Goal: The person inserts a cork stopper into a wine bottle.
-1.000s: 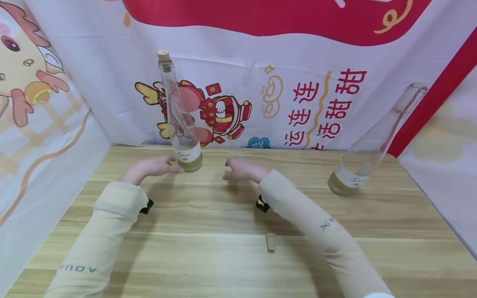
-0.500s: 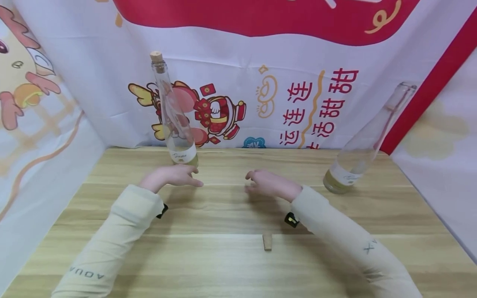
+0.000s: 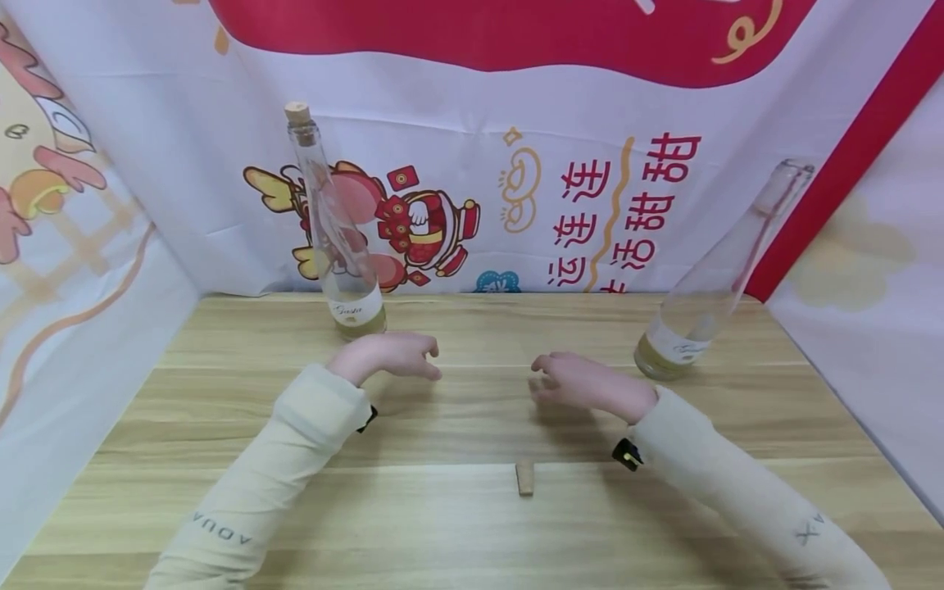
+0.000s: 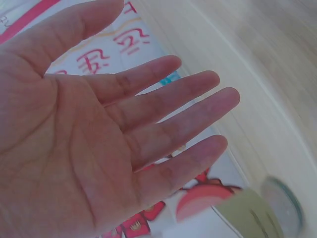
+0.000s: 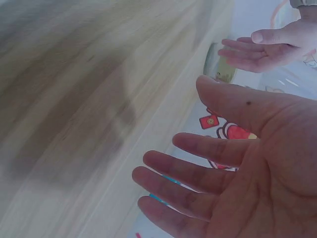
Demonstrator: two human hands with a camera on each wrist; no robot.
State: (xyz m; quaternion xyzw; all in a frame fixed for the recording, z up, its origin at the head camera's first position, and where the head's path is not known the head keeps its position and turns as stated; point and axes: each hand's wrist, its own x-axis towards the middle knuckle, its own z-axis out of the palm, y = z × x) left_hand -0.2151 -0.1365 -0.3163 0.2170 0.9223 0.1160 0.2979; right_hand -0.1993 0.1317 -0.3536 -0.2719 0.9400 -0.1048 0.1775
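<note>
My left hand hovers over the table just in front of the corked glass bottle, overlapping its base in the head view. In the left wrist view its palm is bare, fingers spread and nearly straight. My right hand is held above the table left of the uncorked bottle, holding nothing; the right wrist view shows its fingers relaxed and apart. Both bottles are clear, with white labels and a little yellowish liquid. A cork sits in the neck of the left bottle.
A small tapered cork-coloured piece lies on the wooden table nearer to me. Behind the table hangs a white printed cloth with red writing and cartoon figures; more cloth covers both sides.
My left hand has come away from the corked bottle, moving right and nearer to me. The right hand has also moved right and slightly nearer. Both bottles remain standing.
</note>
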